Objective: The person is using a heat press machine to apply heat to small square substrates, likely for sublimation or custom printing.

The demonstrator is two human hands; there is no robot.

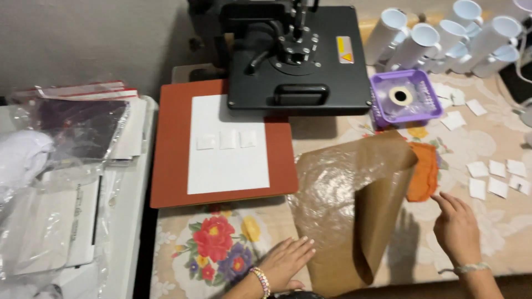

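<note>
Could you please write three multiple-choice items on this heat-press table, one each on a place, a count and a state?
1. Where does the left hand rest?
A. on the brown sheet's lower left edge
B. on the mugs
C. on the purple tray

2. How many small white pieces lie on the white sheet?
A. one
B. three
C. six

3. How is the brown sheet lying?
A. flat
B. rolled up tight
C. right side curled up

A: fingers lie on its edge.
B: three in a row.
C: its right side stands curled.
</note>
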